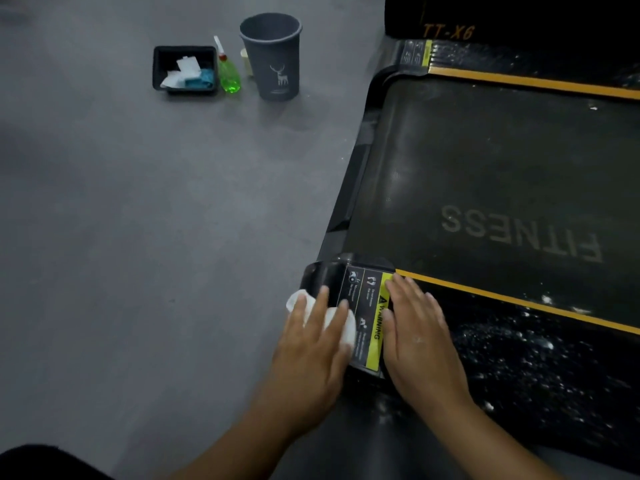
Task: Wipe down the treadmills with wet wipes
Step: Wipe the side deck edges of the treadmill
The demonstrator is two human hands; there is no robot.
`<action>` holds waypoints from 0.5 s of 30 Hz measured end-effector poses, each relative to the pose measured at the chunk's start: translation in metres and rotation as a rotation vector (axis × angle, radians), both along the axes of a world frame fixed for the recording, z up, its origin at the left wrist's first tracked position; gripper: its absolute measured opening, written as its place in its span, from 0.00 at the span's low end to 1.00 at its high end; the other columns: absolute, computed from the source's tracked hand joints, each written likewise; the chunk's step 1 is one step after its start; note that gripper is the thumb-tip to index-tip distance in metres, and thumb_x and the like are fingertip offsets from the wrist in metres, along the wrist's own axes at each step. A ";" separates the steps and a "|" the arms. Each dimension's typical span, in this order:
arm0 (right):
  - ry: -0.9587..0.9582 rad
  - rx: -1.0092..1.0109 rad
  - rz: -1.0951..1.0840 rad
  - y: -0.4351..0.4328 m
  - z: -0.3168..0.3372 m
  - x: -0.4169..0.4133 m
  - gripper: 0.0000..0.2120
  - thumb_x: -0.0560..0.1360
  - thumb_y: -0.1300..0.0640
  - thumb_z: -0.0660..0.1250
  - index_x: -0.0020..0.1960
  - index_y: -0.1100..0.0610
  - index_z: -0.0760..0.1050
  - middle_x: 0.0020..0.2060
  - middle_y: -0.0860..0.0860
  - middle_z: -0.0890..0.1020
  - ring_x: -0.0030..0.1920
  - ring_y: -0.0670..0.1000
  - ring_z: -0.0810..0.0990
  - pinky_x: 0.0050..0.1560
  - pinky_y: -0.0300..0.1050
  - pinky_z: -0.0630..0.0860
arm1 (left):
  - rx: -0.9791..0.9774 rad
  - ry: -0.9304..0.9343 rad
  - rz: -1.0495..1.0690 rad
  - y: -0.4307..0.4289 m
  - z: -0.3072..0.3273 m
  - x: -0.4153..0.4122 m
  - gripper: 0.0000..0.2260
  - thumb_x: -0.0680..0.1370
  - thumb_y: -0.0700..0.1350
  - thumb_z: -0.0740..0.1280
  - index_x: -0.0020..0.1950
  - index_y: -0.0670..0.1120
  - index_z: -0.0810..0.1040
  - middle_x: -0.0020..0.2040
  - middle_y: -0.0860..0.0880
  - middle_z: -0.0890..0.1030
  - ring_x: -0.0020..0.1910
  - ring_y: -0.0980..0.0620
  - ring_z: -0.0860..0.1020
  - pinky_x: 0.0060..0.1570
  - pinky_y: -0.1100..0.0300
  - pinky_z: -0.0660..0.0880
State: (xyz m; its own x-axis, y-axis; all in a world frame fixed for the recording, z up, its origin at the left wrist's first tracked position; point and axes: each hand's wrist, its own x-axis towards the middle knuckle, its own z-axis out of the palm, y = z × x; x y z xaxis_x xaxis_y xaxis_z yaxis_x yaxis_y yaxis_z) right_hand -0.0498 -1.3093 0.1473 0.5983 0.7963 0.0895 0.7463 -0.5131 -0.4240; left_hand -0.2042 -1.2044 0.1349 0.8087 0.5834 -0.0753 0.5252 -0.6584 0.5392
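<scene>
Palm-down, the left hand (313, 336) presses a wet wipe (346, 329) with straight, spread fingers beside the treadmill (485, 174)'s warning label (375, 327); the right hand (420, 327) lies flat opposite, fingers straight.

Grey floor (138, 220) is flat and open left of the black treadmill deck (485, 161), a wide passage from the near edge to the far cluster. The cluster blocks: black plastic tray (157, 69), green spray bottle (229, 76) just beside its right wall, tall grey paper cup with deer print (277, 60) right of the bottle, tight gaps between. An open floor strip runs between cup and treadmill. The belt is flat, open mid and right. The far end is closed by the black housing marked TT-X6 (485, 15). The deck's near left corner is taken by left hand (311, 344) and right hand (420, 334), with a narrow label strip between.
</scene>
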 end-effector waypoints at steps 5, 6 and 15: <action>-0.003 0.009 0.001 0.000 0.003 -0.001 0.28 0.84 0.47 0.44 0.78 0.56 0.64 0.76 0.51 0.68 0.78 0.47 0.60 0.79 0.50 0.52 | -0.455 0.005 0.334 0.060 -0.005 0.045 0.28 0.85 0.60 0.44 0.83 0.52 0.50 0.83 0.48 0.53 0.81 0.51 0.53 0.78 0.51 0.52; -0.007 0.014 -0.002 0.001 0.001 0.001 0.27 0.84 0.47 0.45 0.78 0.56 0.64 0.76 0.51 0.69 0.78 0.47 0.61 0.79 0.50 0.52 | -0.424 0.009 0.327 0.064 -0.001 0.063 0.27 0.85 0.60 0.44 0.83 0.52 0.51 0.83 0.47 0.52 0.81 0.49 0.53 0.78 0.49 0.53; 0.023 0.040 -0.003 0.000 0.002 0.000 0.28 0.83 0.47 0.44 0.78 0.56 0.65 0.75 0.51 0.69 0.77 0.48 0.62 0.79 0.51 0.54 | -0.328 0.049 0.255 0.036 -0.002 0.015 0.24 0.86 0.57 0.46 0.82 0.60 0.46 0.84 0.51 0.48 0.81 0.53 0.50 0.76 0.52 0.55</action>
State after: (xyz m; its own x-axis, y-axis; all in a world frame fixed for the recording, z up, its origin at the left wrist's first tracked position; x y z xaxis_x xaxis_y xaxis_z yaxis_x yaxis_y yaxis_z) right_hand -0.0500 -1.3095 0.1494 0.6027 0.7907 0.1077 0.7348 -0.4973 -0.4612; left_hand -0.1896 -1.1689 0.1332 0.6323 0.7030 -0.3255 0.6794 -0.3013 0.6691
